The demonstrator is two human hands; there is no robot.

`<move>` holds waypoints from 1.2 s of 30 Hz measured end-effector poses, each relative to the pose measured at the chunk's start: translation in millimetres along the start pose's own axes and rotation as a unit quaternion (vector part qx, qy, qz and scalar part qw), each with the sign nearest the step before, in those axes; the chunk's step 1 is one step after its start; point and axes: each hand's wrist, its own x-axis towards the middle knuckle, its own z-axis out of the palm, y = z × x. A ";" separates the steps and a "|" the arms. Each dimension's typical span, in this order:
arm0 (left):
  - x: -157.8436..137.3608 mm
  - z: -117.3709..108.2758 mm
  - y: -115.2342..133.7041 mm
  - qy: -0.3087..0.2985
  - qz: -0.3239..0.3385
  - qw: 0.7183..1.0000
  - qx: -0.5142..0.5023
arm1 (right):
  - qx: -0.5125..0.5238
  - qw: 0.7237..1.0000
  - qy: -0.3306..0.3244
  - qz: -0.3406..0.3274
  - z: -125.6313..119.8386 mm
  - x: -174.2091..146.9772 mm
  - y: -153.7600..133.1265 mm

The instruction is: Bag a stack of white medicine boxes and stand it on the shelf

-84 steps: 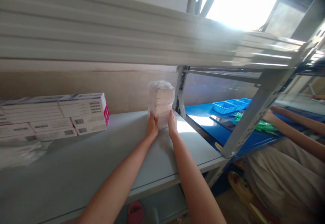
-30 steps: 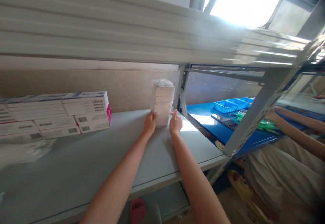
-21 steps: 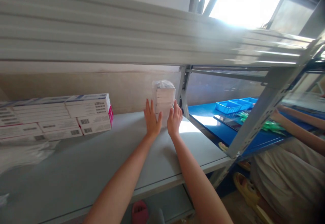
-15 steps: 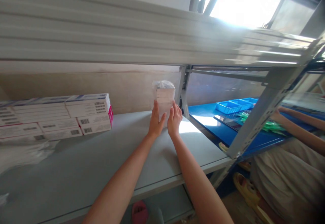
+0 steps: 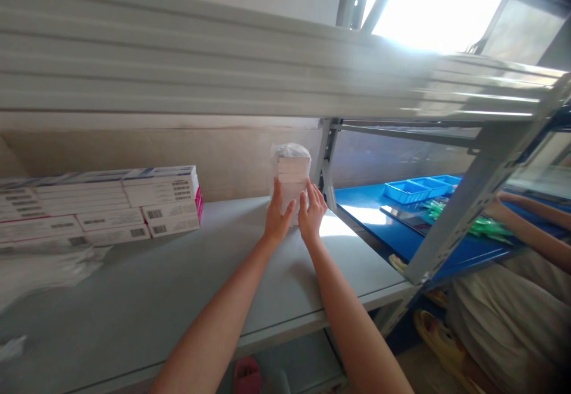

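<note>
A stack of white boxes [image 5: 293, 171] wrapped in a clear plastic bag stands upright near the back of the grey shelf, close to its right-hand post. My left hand [image 5: 279, 215] lies against the left side of this stack, fingers pointing up and thumb angled inward. Against the right part of it rests my right hand [image 5: 311, 209], fingers together and also pointing up. Between them, the two hands hold the stack's lower front. Loose clear film [image 5: 289, 149] bunches over the top. My fingers hide part of the lower boxes.
Barcoded white cartons [image 5: 156, 188] are piled on the left of the shelf [image 5: 178, 293], with clear plastic bags [image 5: 53, 269] before them. Above runs a ridged metal shelf [image 5: 200, 66]. Right of the post [image 5: 446, 227], a co-worker's arms [image 5: 530, 221] reach over a blue table [image 5: 352, 197] with blue trays [image 5: 405, 191].
The view has shifted slightly, so everything appears a little further right and lower. My hands keep the same place on the bagged stack.
</note>
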 end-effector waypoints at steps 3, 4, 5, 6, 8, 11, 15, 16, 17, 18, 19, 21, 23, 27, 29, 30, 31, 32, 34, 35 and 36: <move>-1.1 0.6 -1.3 0.003 0.013 1.000 -0.003 | 0.005 1.000 0.006 0.008 0.9 -0.6 -0.1; -2.2 1.0 -1.7 0.002 0.021 1.000 -0.002 | 0.010 1.000 0.006 0.013 1.0 -1.1 -0.5; -3.6 1.6 -1.6 0.000 0.031 1.000 0.001 | 0.015 1.000 0.006 0.015 0.8 -1.4 -1.1; -5.1 2.2 -0.9 0.000 0.041 0.999 0.007 | 0.019 1.000 0.006 0.015 0.4 -1.6 -1.8; -6.7 3.5 2.8 0.028 0.059 0.997 0.030 | 0.026 0.999 0.023 0.009 -0.7 -0.3 -3.8; -0.1 3.9 12.5 0.128 0.061 0.987 0.070 | 0.038 0.996 0.082 0.023 -2.5 9.2 -7.7; 27.2 -0.9 23.0 0.093 0.023 0.995 0.020 | 0.126 0.990 0.027 0.060 1.0 33.0 -16.0; 34.4 -3.0 24.2 0.063 0.019 0.998 -0.002 | 0.150 0.987 0.006 0.062 3.4 38.5 -19.0; 40.6 -5.1 24.9 0.040 0.018 0.999 -0.020 | 0.167 0.984 -0.003 0.064 6.3 43.0 -22.3; 45.5 -7.1 25.3 0.028 0.019 0.999 -0.034 | 0.179 0.982 -0.002 0.068 9.4 46.3 -25.7; 49.0 -8.9 25.5 0.026 0.020 0.998 -0.045 | 0.186 0.980 0.007 0.073 12.4 48.5 -28.9; 52.4 -10.9 25.8 0.033 0.020 0.997 -0.070 | 0.188 0.978 0.036 0.078 17.4 49.9 -34.3; 52.7 -10.7 26.2 0.033 0.020 0.995 -0.096 | 0.177 0.979 0.065 0.074 20.3 48.6 -37.2; 49.8 -6.3 27.0 0.031 0.027 0.992 -0.117 | 0.154 0.982 0.077 0.077 21.4 44.0 -35.7; 48.2 -4.6 26.9 0.038 0.029 0.993 -0.110 | 0.140 0.984 0.073 0.079 20.7 43.2 -33.1; 47.6 -4.2 26.7 0.042 0.027 0.993 -0.106 | 0.128 0.986 0.074 0.073 19.9 43.5 -31.7; 47.2 -4.1 26.5 0.046 0.023 0.993 -0.104 | 0.113 0.989 0.076 0.063 18.8 44.2 -30.4; 47.1 -4.3 26.1 0.049 0.018 0.993 -0.102 | 0.096 0.991 0.078 0.050 17.5 45.4 -29.2; 47.8 -5.1 25.1 0.050 0.012 0.994 -0.101 | 0.064 0.995 0.074 0.021 14.1 49.0 -27.1; 48.5 -5.3 24.6 0.047 0.014 0.994 -0.099 | 0.050 0.996 0.070 0.009 12.4 51.1 -26.2; 49.1 -5.3 24.2 0.044 0.018 0.994 -0.097 | 0.038 0.997 0.063 0.001 10.7 53.2 -25.3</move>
